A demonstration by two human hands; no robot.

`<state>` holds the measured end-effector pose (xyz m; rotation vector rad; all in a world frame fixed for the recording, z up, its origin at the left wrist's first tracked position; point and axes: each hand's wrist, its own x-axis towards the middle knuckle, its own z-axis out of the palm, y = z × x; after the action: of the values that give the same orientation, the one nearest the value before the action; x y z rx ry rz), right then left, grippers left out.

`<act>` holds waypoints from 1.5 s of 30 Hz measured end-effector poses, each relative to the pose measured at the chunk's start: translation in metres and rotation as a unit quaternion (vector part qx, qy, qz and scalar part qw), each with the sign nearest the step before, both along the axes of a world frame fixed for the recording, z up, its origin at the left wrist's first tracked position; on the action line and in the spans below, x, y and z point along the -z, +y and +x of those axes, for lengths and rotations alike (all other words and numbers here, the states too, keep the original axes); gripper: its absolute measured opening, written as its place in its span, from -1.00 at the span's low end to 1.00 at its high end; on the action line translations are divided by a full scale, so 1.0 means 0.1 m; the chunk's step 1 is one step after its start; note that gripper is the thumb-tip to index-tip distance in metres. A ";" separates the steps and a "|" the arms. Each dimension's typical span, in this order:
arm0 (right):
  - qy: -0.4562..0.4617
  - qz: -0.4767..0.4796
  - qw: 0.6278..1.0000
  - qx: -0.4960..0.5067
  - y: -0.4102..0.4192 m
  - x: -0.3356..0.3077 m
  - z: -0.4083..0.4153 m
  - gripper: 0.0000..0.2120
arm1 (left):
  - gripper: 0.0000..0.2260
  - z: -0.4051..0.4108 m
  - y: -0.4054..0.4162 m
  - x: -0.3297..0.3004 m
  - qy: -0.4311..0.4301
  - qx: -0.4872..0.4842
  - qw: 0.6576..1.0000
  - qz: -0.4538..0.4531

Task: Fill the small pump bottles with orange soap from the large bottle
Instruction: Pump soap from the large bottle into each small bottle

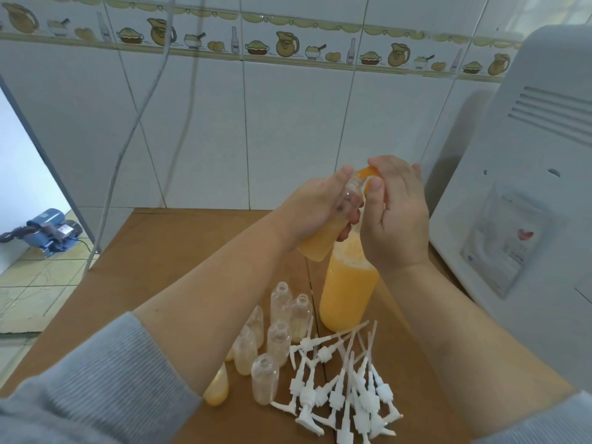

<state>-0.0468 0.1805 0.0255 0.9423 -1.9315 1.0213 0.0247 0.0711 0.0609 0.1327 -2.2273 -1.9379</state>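
1. Head view: the left hand (315, 206) is gripping a small pump bottle (323, 238) with its fingers curled round it, holding it tilted above the table, partly filled with orange soap.
2. The right hand (395, 216) is touching an orange cap (368, 174) at that bottle's neck, thumb and fingers loosely bent; can't tell if it's actually pinching it.
3. The large bottle (347, 296) is standing on the brown table (179, 251) right under both hands.
4. Empty small bottles (282, 328) are standing just left of it, with white pump tops (349, 382) piling up nearer the person.
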 end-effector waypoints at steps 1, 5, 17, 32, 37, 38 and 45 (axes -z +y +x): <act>-0.005 0.009 1.000 0.000 0.01 0.00 0.02 -0.59 | -0.48 0.02 0.00 0.00 0.000 -0.003 1.000 -0.004; -0.032 0.011 0.999 -0.013 0.06 -0.12 0.12 -0.55 | -0.47 0.08 -0.02 -0.01 0.009 0.006 1.000 -0.013; -0.079 0.131 0.988 -0.024 0.24 -0.43 0.06 -0.54 | -0.71 1.20 -0.89 0.27 0.059 -0.198 0.975 0.086; -0.062 0.172 0.983 0.033 0.19 -0.42 0.09 -0.53 | -0.76 2.06 -1.18 1.76 -0.135 -0.348 0.928 -0.009; -0.064 0.169 0.983 0.037 0.17 -0.40 0.07 -0.52 | -0.64 2.04 -1.15 1.82 -0.151 -0.311 0.937 -0.040; -0.064 0.167 0.983 0.037 0.17 -0.40 0.07 -0.52 | -0.62 2.04 -1.15 1.83 -0.151 -0.297 0.941 -0.059; -0.062 0.172 0.983 0.031 0.18 -0.41 0.04 -0.51 | -0.38 2.15 -1.26 1.86 -0.173 -0.208 0.957 -0.100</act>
<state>-0.0432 0.1980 0.0664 1.0163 -2.2760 0.7371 0.2397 -0.0547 -0.1254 0.8947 -2.3386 -1.5466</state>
